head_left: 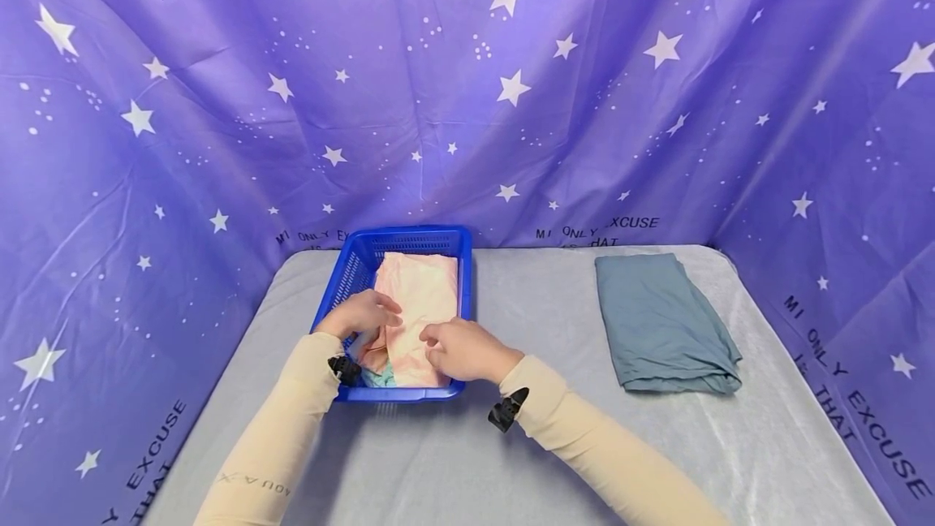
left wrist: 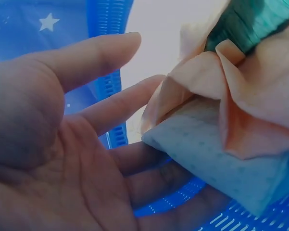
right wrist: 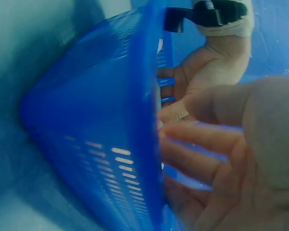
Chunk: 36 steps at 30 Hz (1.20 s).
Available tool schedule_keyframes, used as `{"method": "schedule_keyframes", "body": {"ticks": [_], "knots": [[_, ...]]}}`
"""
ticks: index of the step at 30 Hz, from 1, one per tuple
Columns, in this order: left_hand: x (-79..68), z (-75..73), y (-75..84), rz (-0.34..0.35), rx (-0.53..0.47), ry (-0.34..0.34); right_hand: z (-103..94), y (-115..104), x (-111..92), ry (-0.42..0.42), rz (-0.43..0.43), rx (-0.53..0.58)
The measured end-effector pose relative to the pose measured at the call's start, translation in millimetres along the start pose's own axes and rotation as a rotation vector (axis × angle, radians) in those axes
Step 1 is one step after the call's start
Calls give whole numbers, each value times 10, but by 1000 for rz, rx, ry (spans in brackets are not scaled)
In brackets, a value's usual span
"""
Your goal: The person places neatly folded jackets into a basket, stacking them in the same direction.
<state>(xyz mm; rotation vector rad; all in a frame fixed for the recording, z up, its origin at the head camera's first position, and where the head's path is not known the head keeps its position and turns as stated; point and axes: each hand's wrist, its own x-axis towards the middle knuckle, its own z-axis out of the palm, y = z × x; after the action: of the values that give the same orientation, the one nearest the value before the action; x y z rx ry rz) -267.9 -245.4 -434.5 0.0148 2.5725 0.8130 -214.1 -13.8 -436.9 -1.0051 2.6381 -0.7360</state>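
A blue plastic basket (head_left: 398, 394) with slotted sides holds a folded pink cloth (head_left: 422, 286) lying on top. Below it at the near left corner peeks a bit of teal cloth (head_left: 380, 378). My left hand (head_left: 363, 313) reaches over the basket's left side. In the left wrist view its thumb stands apart, and its fingers extend beside and under a pale blue dotted cloth (left wrist: 221, 149). My right hand (head_left: 467, 350) comes over the right rim, its loosely bent fingers at the pink cloth. In the right wrist view the basket wall partly hides those fingertips.
A folded grey-green cloth (head_left: 661, 323) lies on the right part of the table, which has a light grey cover (head_left: 540, 323). Purple star-printed curtains (head_left: 409, 104) enclose the back and both sides. Black straps with small devices (head_left: 509, 410) sit on both wrists.
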Motion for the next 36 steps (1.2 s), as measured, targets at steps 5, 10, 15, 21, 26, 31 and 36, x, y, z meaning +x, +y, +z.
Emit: {"method": "schedule_keyframes", "body": {"ticks": [5,10,15,21,26,31,36], "knots": [[6,21,13,-7,78,-3,46,25,-27,-88,-163,-203],[11,29,7,-19,98,-39,94,40,-37,-120,-205,-299],[26,32,-4,-26,103,-43,138,53,-28,-107,-200,-328],[29,25,-27,-30,128,-10,152,65,-31,-97,-196,-336],[-15,-72,-28,-18,220,79,146,107,-57,-10,-205,-182],[-118,-153,17,-4,258,178,128,232,-167,161,-226,54],[-251,-174,123,65,184,342,76,460,-346,352,-198,250]]}}
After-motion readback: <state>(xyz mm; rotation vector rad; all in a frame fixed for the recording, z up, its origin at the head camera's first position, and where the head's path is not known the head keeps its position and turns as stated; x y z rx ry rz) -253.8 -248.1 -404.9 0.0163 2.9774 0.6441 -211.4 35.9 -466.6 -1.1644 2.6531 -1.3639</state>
